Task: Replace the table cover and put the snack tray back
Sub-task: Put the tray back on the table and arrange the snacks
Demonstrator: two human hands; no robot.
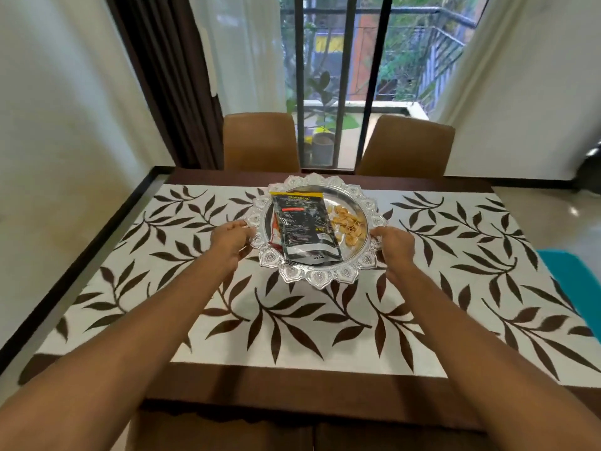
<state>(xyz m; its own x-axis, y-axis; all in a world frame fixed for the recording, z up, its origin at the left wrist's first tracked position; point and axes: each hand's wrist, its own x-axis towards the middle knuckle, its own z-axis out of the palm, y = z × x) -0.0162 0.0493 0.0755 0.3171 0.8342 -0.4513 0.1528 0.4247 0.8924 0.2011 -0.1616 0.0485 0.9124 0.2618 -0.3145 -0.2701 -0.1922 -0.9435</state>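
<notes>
A round silver snack tray (349, 271) with a scalloped rim is at the middle of the table, toward the far side. It carries a dark snack packet (302, 227) and a pile of yellow chips (348, 222). My left hand (232, 242) grips the tray's left rim and my right hand (395, 245) grips its right rim. A white table cover (292, 323) with brown leaf prints lies spread flat under the tray. Whether the tray rests on the cover or hovers just above it I cannot tell.
Two brown chairs (260, 141) (406, 144) stand at the table's far side, before a barred window with curtains. The dark wooden table edge (292, 388) shows beyond the cover at the near side. A teal object (572, 271) lies at the right.
</notes>
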